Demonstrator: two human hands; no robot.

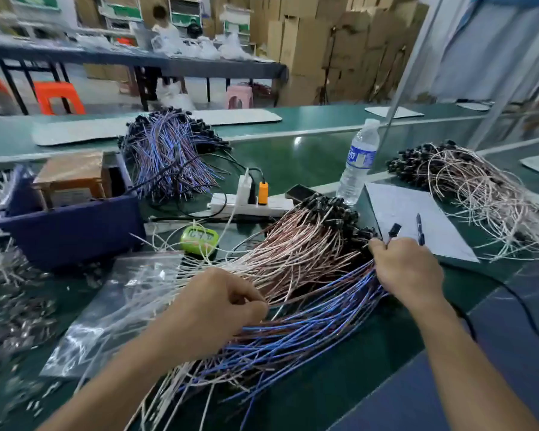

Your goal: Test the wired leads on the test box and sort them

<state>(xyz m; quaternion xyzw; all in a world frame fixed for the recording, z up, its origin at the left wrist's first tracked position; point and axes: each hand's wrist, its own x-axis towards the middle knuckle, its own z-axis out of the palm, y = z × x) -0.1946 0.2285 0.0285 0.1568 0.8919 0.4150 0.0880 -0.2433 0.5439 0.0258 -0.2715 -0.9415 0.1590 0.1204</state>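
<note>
A big heap of wired leads lies in front of me: white and brown ones (296,253) with black plugs on top, blue and brown ones (308,331) underneath. My right hand (406,269) grips one lead near its black plug (394,229), which sticks up above my fingers. My left hand (218,309) pinches the thin wire ends at the heap's middle. The test box cannot be made out for certain; a green timer-like device (199,237) sits behind the heap.
A blue and brown bundle (168,150) lies at the back, a white and brown bundle (479,188) at the right. Also here: a dark blue bin (72,225), a power strip (249,205), a water bottle (358,163), paper with a pen (420,228), a plastic bag (115,306).
</note>
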